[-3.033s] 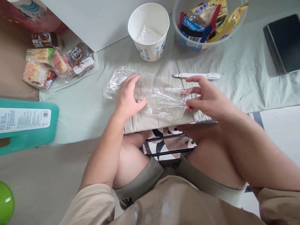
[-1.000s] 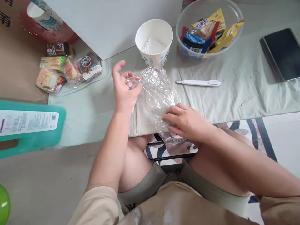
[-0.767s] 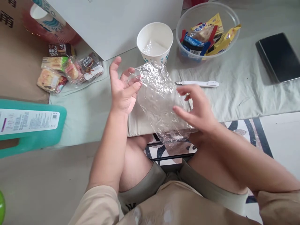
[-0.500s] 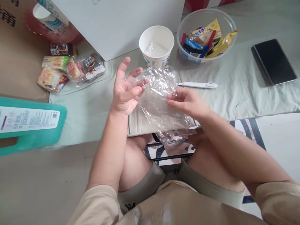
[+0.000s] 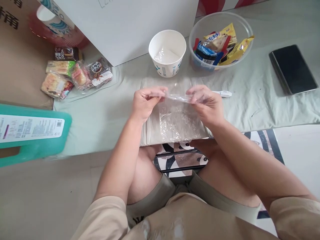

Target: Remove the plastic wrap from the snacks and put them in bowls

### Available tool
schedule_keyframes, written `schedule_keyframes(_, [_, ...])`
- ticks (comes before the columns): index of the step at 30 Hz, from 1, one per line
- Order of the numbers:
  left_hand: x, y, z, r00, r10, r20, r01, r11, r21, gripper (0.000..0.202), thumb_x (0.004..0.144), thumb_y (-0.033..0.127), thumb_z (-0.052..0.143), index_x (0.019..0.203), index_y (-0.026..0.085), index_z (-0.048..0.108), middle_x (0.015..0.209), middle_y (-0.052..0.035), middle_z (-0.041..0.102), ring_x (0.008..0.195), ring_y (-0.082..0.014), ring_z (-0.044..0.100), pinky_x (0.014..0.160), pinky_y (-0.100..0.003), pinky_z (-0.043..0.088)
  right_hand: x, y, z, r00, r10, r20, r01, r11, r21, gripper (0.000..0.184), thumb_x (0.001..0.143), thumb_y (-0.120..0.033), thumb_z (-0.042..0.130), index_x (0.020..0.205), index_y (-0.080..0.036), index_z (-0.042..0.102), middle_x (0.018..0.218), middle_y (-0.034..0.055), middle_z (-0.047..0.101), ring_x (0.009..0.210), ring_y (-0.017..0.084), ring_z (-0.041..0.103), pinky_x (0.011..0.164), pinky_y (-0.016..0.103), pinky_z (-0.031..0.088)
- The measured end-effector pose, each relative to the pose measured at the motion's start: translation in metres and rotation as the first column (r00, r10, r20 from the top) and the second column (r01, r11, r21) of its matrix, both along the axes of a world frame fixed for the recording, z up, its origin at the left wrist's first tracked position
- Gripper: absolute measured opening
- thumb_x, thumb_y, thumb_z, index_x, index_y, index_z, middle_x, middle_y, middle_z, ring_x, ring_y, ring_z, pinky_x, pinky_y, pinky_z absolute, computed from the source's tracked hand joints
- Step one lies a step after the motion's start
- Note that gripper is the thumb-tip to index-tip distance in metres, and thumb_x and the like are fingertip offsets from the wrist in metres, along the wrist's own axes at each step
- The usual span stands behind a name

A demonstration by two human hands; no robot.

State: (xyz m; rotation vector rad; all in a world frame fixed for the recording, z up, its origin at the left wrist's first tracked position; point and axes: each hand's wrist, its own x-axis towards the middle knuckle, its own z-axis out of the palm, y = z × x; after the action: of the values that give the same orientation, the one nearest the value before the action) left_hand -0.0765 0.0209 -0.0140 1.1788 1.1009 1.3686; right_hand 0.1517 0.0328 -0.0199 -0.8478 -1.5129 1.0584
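Observation:
A clear plastic bag is stretched between my two hands, its lower part hanging toward the table's front edge. My left hand pinches the bag's upper edge on the left. On the right side, my right hand closes its fingers on the same edge; they are slightly blurred. Just beyond the bag stands a white paper cup with blue print, some clear plastic inside it. A white utility knife lies partly hidden behind my right hand.
Wrapped snacks fill part of a clear plastic bowl at the back. A black phone lies to the right. Several packaged breads sit at the left, near a green jug. A white box stands behind the cup.
My left hand, open with fingers spread before, now grips the bag's edge. The bag has been pulled taut between both hands, and its lower end has risen off my lap area.

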Motion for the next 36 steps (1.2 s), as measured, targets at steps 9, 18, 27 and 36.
schedule_keyframes(9, [-0.005, -0.004, -0.001, 0.992, -0.072, -0.104, 0.08, 0.994, 0.075, 0.008, 0.078, 0.028, 0.089, 0.079, 0.026, 0.081, 0.118, -0.0038, 0.078, 0.103, -0.0208, 0.08, 0.09, -0.035, 0.066, 0.011, -0.002, 0.0, 0.999, 0.042, -0.007, -0.042, 0.997, -0.059, 0.036, 0.084, -0.047, 0.082, 0.063, -0.023, 0.065, 0.106, 0.0052, 0.066, 0.103, 0.023, 0.067, 0.086, 0.042, 0.056])
schedule_keyframes(18, [-0.013, -0.009, -0.016, 0.892, 0.095, -0.442, 0.069, 0.937, 0.342, 0.026, 0.079, 0.005, 0.066, 0.073, 0.026, 0.08, 0.111, -0.0014, 0.074, 0.106, -0.0175, 0.074, 0.091, -0.034, 0.065, 0.033, -0.011, -0.007, 0.83, -0.057, 0.555, -0.154, 0.932, 0.327, 0.023, 0.085, -0.013, 0.064, 0.094, -0.031, 0.075, 0.134, 0.0033, 0.066, 0.126, 0.032, 0.061, 0.107, 0.058, 0.047])
schedule_keyframes(27, [-0.008, -0.005, -0.02, 0.88, -0.047, -0.472, 0.127, 0.982, 0.138, 0.031, 0.083, 0.023, 0.079, 0.113, 0.026, 0.075, 0.117, -0.0052, 0.076, 0.105, -0.0187, 0.075, 0.088, -0.032, 0.063, 0.036, -0.014, 0.003, 0.844, -0.014, 0.536, -0.215, 0.907, 0.362, 0.012, 0.089, -0.019, 0.067, 0.095, -0.029, 0.068, 0.122, 0.0044, 0.07, 0.119, 0.027, 0.066, 0.103, 0.05, 0.053])
schedule_keyframes(36, [0.004, -0.005, 0.001, 0.979, -0.105, -0.176, 0.104, 0.994, -0.011, 0.029, 0.08, 0.046, 0.087, 0.082, 0.021, 0.072, 0.088, -0.0048, 0.08, 0.074, -0.0148, 0.075, 0.062, -0.026, 0.06, 0.03, -0.002, 0.004, 0.938, -0.064, 0.341, 0.009, 0.987, 0.159, 0.004, 0.084, -0.025, 0.074, 0.084, -0.026, 0.071, 0.096, 0.003, 0.069, 0.081, 0.019, 0.066, 0.074, 0.038, 0.056])
